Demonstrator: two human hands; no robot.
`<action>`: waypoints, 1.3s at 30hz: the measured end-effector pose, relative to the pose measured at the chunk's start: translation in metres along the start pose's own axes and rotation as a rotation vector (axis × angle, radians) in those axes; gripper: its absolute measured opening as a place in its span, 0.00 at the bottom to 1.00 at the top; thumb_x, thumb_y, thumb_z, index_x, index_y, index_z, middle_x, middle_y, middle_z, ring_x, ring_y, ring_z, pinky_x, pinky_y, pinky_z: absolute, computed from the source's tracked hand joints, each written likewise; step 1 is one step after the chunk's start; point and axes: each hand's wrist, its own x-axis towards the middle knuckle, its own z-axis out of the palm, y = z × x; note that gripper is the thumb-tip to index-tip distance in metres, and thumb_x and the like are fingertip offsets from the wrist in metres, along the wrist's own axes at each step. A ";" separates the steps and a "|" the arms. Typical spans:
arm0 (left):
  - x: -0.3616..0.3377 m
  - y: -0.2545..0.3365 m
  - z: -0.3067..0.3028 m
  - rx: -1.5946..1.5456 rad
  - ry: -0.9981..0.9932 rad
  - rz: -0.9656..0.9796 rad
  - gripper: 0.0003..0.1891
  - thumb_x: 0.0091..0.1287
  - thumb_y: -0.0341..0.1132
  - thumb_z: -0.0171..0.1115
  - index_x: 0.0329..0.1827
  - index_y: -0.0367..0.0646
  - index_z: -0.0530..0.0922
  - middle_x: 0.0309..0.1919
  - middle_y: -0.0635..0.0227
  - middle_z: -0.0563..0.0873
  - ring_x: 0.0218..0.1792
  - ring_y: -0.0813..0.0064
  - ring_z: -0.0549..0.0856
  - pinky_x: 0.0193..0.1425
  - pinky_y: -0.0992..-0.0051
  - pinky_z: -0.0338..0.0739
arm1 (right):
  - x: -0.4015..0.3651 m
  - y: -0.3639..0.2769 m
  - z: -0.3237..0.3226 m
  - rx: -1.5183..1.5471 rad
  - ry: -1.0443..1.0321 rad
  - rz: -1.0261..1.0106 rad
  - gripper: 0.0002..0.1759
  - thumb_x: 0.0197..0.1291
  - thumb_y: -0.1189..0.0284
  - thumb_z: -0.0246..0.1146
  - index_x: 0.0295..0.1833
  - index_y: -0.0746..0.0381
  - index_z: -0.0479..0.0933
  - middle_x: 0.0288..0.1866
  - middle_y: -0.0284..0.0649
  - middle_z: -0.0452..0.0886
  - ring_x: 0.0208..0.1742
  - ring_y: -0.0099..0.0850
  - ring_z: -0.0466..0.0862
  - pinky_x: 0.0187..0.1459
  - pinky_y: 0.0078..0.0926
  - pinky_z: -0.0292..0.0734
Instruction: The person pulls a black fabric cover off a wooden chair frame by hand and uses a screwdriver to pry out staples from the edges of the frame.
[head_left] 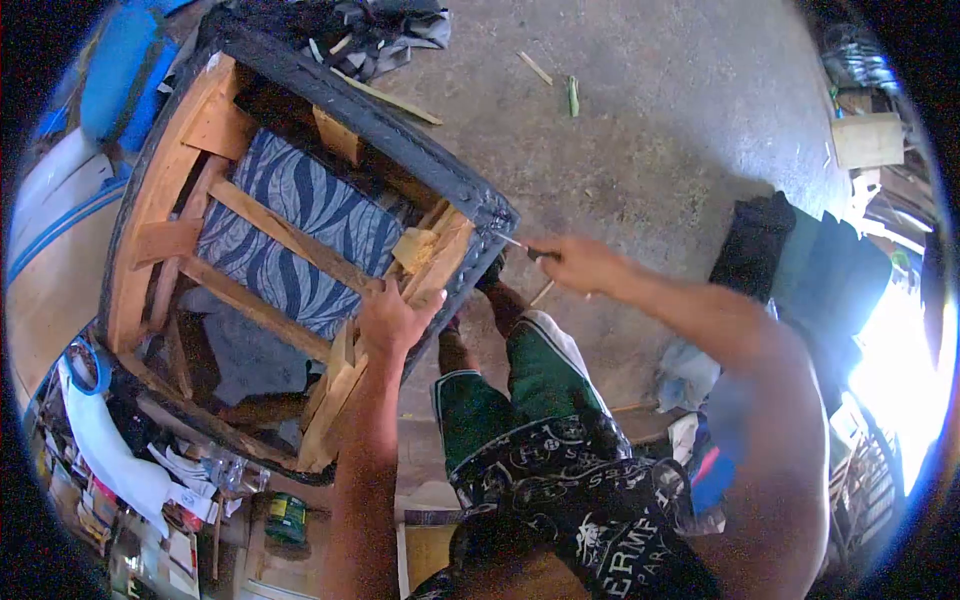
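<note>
A wooden chair frame (160, 205), its edges covered in dark upholstery (350, 90), lies tipped with the underside towards me. Inside it shows a blue-grey patterned fabric (300, 220) behind wooden slats. My left hand (390, 322) is closed over the frame's near wooden rail, thumb pointing right. In my right hand (585, 265) is a screwdriver (538, 253) with a dark handle, held in a closed grip. Its thin metal shaft points left, and the tip meets the dark edge at the frame's near right corner. A small wood block (413, 250) sits by that rail.
Wood scraps (534, 67) and a green strip (573, 96) lie on the concrete floor (650, 120). Dark folded material (755, 245) stands at right. A green tin (286, 518) and clutter are at lower left. My legs are close below the frame.
</note>
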 end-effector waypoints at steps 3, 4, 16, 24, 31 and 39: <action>0.005 -0.004 0.005 0.001 0.032 0.007 0.45 0.50 0.70 0.69 0.54 0.33 0.78 0.47 0.40 0.84 0.47 0.40 0.84 0.50 0.49 0.80 | -0.001 -0.029 -0.005 0.099 -0.118 0.263 0.26 0.68 0.60 0.56 0.72 0.42 0.71 0.38 0.56 0.85 0.37 0.46 0.87 0.43 0.42 0.82; 0.005 -0.006 0.004 -0.013 0.066 0.055 0.45 0.50 0.69 0.69 0.55 0.33 0.78 0.47 0.40 0.84 0.48 0.41 0.83 0.51 0.50 0.80 | -0.008 -0.028 0.018 0.169 -0.014 0.299 0.26 0.68 0.62 0.57 0.71 0.44 0.72 0.43 0.55 0.86 0.43 0.45 0.88 0.47 0.39 0.82; 0.002 -0.008 0.002 -0.079 0.055 0.073 0.44 0.50 0.64 0.73 0.60 0.35 0.77 0.47 0.41 0.82 0.50 0.41 0.83 0.52 0.51 0.80 | 0.011 -0.007 0.170 0.635 0.656 0.084 0.29 0.70 0.70 0.60 0.75 0.51 0.66 0.68 0.54 0.75 0.70 0.48 0.74 0.68 0.36 0.71; 0.000 0.004 -0.009 0.020 0.024 0.024 0.49 0.52 0.71 0.67 0.61 0.32 0.76 0.49 0.39 0.82 0.53 0.41 0.83 0.55 0.51 0.79 | 0.041 0.036 0.193 0.510 0.743 -0.148 0.29 0.67 0.68 0.63 0.73 0.45 0.69 0.55 0.53 0.83 0.52 0.53 0.85 0.50 0.43 0.82; -0.002 0.005 -0.006 0.024 -0.050 -0.010 0.50 0.52 0.72 0.66 0.61 0.30 0.75 0.56 0.36 0.79 0.57 0.40 0.80 0.59 0.52 0.77 | 0.065 0.073 0.195 0.311 0.640 -0.147 0.28 0.69 0.65 0.62 0.73 0.43 0.68 0.50 0.52 0.84 0.49 0.53 0.85 0.48 0.43 0.82; -0.003 0.008 -0.008 0.039 -0.070 -0.037 0.49 0.53 0.72 0.65 0.58 0.30 0.76 0.52 0.38 0.82 0.53 0.41 0.83 0.56 0.52 0.78 | -0.025 0.069 0.145 0.449 0.594 -0.092 0.26 0.71 0.59 0.57 0.74 0.41 0.67 0.50 0.52 0.84 0.44 0.54 0.86 0.44 0.48 0.82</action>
